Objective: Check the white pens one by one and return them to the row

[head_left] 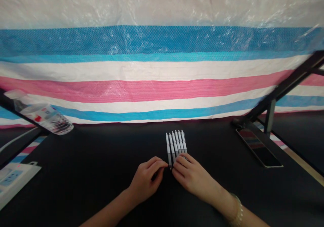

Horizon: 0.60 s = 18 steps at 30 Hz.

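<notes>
Several white pens with grey grips lie side by side in a row on the black table, their clicker ends pointing away from me. The leftmost pen sits slightly apart, with its tip towards me. My left hand is beside that tip; its thumb and forefinger come together, and I see nothing between them. Over the lower ends of the other pens rests my right hand, fingers stretched forward and slightly bent. It hides those pens' tips. A beaded bracelet is around my right wrist.
On the right lies a dark phone by a black metal frame. A clear plastic bottle is tilted at the left. Nearer on that side is a white power strip. Striped plastic sheeting hangs behind the table.
</notes>
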{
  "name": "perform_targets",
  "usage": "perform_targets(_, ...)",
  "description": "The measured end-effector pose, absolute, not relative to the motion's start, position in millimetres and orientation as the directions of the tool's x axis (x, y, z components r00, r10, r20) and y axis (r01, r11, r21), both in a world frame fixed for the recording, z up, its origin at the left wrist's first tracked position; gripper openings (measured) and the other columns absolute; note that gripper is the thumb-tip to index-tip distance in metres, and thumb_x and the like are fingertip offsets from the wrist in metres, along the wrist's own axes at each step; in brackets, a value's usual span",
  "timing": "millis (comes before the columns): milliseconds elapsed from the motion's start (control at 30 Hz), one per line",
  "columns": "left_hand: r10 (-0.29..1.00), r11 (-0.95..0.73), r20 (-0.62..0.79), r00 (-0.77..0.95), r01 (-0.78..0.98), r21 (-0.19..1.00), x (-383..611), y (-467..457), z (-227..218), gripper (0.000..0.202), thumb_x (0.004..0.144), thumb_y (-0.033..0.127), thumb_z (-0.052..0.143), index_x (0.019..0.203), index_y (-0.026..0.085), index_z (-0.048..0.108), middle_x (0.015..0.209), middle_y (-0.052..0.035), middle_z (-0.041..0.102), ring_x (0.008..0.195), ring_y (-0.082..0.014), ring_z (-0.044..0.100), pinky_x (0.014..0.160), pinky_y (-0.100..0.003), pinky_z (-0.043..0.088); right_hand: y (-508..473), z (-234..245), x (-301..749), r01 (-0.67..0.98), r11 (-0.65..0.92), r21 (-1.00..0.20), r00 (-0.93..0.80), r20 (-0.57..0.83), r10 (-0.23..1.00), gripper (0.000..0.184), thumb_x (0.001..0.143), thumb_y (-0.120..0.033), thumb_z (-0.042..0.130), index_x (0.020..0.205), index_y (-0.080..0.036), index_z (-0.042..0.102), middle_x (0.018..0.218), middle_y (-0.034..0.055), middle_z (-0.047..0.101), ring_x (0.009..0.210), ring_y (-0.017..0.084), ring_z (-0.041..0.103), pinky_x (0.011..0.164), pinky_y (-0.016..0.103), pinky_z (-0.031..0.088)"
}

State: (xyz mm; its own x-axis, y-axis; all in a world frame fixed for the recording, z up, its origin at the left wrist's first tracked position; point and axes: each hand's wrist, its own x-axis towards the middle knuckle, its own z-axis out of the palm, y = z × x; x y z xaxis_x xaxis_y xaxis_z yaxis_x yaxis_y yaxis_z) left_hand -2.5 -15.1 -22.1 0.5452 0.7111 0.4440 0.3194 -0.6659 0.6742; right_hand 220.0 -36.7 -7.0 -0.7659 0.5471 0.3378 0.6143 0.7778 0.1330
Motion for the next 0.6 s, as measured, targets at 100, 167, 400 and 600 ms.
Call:
perform_targets(100,0.721,-0.655,0.441,0.535,0.319,0.685,-3.0,-14.6,-21.2,0.023,0.093,0.006,0.051,0.107,0.018,0.064,0.092,-0.0072,0.068,0.077,-0.0159,0.066,0.071,-0.025,0.051,-35.7,-5.2,219.3,0.631,0.763,0.14,-0.754,0.345,0.559,0.006,0.091,-0.01,0.065,0.095,-0.014,0.067,0.09,0.0064,0.065,0.089,0.024,0.056,0.094,0.045,0.047)
perform_targets(167,0.725,-0.651,0.438,0.532,0.322,0.687,-3.0,-14.5,-21.0,0.022,0.093,0.006,0.051,0.107,0.018,0.064,0.092,-0.0072,0.068,0.077,-0.0158,0.066,0.07,-0.025,0.051,-35.1,-5.2,218.8,0.631,0.762,0.143,-0.755,0.34,0.561,0.006,0.091,-0.009,0.065,0.094,-0.014,0.067,0.09,0.0058,0.065,0.088,0.024,0.056,0.092,0.044,0.048)
perform_targets(400,0.716,-0.66,0.459,0.527,0.295,0.691,-2.8,-14.4,-20.7,0.022,0.093,0.005,0.052,0.106,0.018,0.065,0.091,-0.0071,0.068,0.077,-0.0155,0.066,0.07,-0.025,0.052,-34.8,-5.7,220.0,0.588,0.798,0.132,-0.777,0.364,0.513,0.011,0.095,-0.009,0.059,0.089,-0.015,0.067,0.094,0.0066,0.065,0.088,0.022,0.055,0.093,0.043,0.046)
perform_targets(600,0.71,-0.665,0.468,0.527,0.28,0.693,-2.7,-14.9,-19.1,0.022,0.093,0.005,0.052,0.104,0.018,0.065,0.09,-0.0068,0.068,0.076,-0.0153,0.065,0.069,-0.025,0.052,-33.0,-7.6,220.8,0.632,0.766,0.115,-0.755,0.314,0.576,0.005,0.093,-0.012,0.064,0.097,-0.014,0.067,0.096,0.0069,0.066,0.088,0.024,0.056,0.088,0.042,0.048)
